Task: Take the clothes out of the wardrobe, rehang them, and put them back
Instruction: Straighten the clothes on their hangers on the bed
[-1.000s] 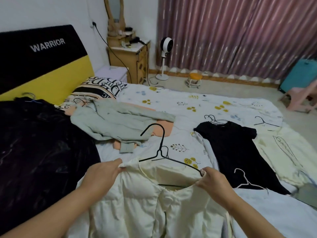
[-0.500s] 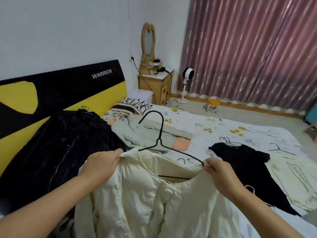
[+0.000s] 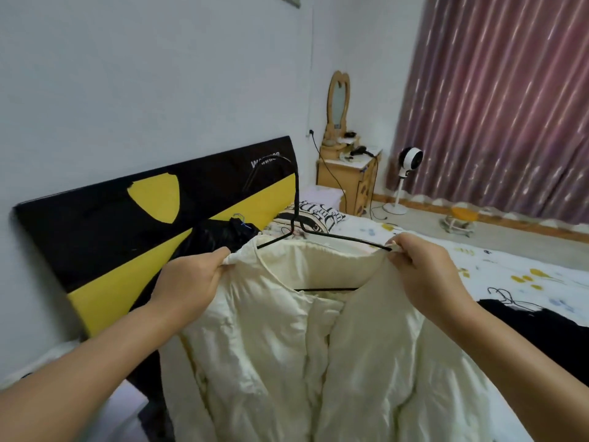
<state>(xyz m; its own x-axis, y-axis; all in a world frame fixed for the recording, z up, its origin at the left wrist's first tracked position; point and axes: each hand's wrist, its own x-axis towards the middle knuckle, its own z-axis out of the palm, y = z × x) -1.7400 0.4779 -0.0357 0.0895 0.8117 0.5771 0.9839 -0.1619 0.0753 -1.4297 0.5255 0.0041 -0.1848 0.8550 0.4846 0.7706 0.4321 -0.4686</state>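
A cream padded jacket (image 3: 287, 352) hangs in front of me on a black wire hanger (image 3: 298, 205), whose hook stands up above the collar. My left hand (image 3: 188, 282) grips the jacket's left shoulder over the hanger's end. My right hand (image 3: 424, 269) pinches the right shoulder together with the hanger's other end. The jacket is lifted off the bed (image 3: 497, 260) and its lower part runs out of view. A black garment (image 3: 538, 330) with a hanger lies on the bed at the right. Another dark garment (image 3: 220, 234) lies by the headboard.
A black and yellow headboard (image 3: 105, 237) stands against the wall at the left. Beyond the bed are a wooden bedside cabinet (image 3: 347, 173) with a mirror, a standing fan (image 3: 408, 161), a small orange stool (image 3: 462, 218) and a pink curtain (image 3: 503, 100).
Both hands have raised the cream jacket on its hanger from the bed to chest height. My view has tilted up and turned left toward the headboard and wall.
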